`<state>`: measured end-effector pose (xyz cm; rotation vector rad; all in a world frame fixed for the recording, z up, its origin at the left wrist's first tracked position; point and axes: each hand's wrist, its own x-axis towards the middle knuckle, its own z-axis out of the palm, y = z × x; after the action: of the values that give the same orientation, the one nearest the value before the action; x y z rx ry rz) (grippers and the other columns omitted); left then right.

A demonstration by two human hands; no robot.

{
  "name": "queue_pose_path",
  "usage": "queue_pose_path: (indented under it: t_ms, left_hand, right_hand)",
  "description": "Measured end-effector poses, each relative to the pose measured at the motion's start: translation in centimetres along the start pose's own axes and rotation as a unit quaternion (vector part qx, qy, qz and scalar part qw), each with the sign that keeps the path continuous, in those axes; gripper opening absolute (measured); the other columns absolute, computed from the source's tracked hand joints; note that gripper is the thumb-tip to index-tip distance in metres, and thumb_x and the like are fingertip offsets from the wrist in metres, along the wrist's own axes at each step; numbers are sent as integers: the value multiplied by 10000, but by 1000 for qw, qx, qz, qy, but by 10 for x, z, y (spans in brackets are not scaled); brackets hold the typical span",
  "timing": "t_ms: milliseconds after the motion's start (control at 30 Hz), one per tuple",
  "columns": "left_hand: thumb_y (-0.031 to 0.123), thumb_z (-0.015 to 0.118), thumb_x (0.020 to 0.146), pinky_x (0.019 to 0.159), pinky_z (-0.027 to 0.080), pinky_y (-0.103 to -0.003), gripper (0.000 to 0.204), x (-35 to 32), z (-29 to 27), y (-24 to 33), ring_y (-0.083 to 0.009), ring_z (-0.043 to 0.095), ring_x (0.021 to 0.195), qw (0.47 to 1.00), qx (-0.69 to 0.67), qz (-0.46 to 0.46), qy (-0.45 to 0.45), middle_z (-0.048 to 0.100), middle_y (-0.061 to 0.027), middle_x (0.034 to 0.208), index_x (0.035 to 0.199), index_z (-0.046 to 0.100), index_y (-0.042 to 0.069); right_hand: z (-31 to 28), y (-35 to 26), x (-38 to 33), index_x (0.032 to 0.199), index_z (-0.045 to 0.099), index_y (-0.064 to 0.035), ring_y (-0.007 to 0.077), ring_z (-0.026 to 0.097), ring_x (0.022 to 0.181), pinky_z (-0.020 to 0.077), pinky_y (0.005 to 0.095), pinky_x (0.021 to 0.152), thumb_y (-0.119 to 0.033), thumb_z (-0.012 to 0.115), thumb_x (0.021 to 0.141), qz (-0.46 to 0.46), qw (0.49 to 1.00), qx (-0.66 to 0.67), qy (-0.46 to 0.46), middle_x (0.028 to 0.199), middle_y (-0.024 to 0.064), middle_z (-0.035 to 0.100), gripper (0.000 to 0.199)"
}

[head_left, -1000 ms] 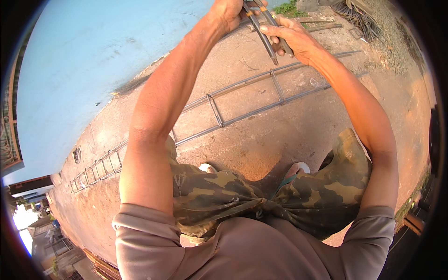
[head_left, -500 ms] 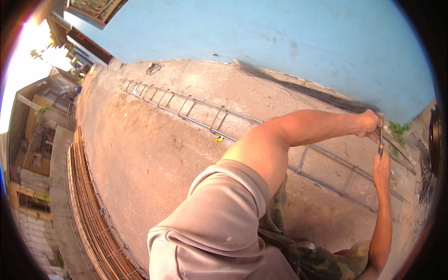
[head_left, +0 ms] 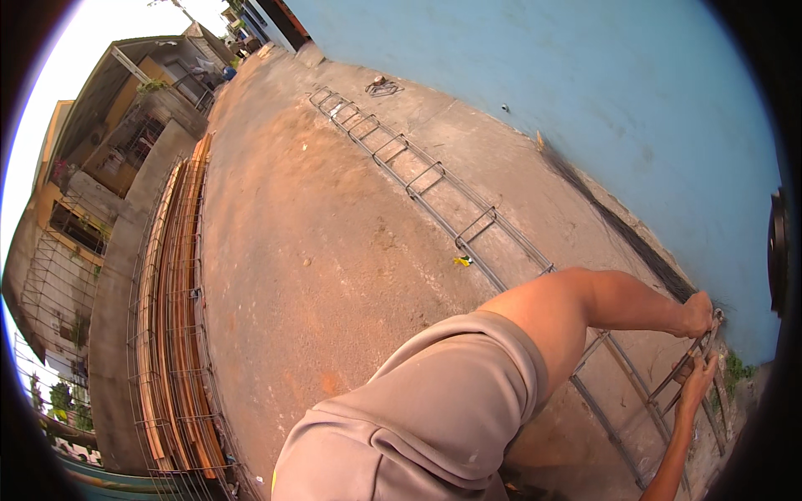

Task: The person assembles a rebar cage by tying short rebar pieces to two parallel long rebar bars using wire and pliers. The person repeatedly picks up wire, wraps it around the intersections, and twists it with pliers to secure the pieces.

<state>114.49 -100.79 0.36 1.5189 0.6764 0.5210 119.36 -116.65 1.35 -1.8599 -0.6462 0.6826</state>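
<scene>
My left hand (head_left: 698, 314), at the end of a beige-sleeved arm, is closed at the near end of a bundle of thin dark wire (head_left: 622, 225) by the blue wall; the fingers are partly hidden. Just below it, my right hand (head_left: 697, 381) is closed around the handles of a slim metal tool that looks like pincers (head_left: 713, 331), its head beside my left fingers. Under my arms lies a long rebar cage (head_left: 428, 199) with rectangular stirrups, running from the far end of the yard to the near right.
Stacked reddish-brown bars and steel mesh (head_left: 171, 317) lie at the left beside a low concrete wall (head_left: 117, 334). A small yellow object (head_left: 462, 261) lies against the cage. Loose bent metal pieces (head_left: 383, 86) sit farther off. The blue wall (head_left: 585, 75) bounds the right side.
The view has turned, so the hands and cage appear lower and farther right. Both hands stay close together around the tool, my right hand now nearer to my left.
</scene>
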Motion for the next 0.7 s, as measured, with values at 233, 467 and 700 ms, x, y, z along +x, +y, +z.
queue_pose_path:
  t_ms: [233, 467, 700]
  left_hand:
    - [37, 645, 777, 648, 487, -444, 132, 6, -38, -30, -397, 616, 707, 952, 133, 260, 95, 615, -259, 727, 699, 621, -67]
    - [-16, 543, 805, 642, 447, -459, 74, 46, -108, -55, -403, 589, 708, 958, 41, 46, 280, 563, -306, 783, 747, 567, -56]
    - [30, 559, 805, 632, 451, -469, 134, 54, -154, -58, -436, 581, 696, 951, 42, 168, 256, 584, -279, 749, 710, 578, -63]
  right_hand:
    - [49, 1, 23, 1171, 508, -54, 225, 614, 1061, 497, 373, 849, -274, 447, 985, 8, 987, 156, 45, 1053, 93, 591, 295]
    - [13, 48, 86, 1272, 506, 28, 193, 598, 1107, 476, 312, 872, -318, 451, 959, -10, 979, 162, 125, 1134, 130, 635, 470]
    - [-11, 49, 106, 1313, 504, 30, 251, 619, 989, 485, 352, 781, -357, 495, 989, -154, 862, -483, 19, 1092, 155, 622, 505]
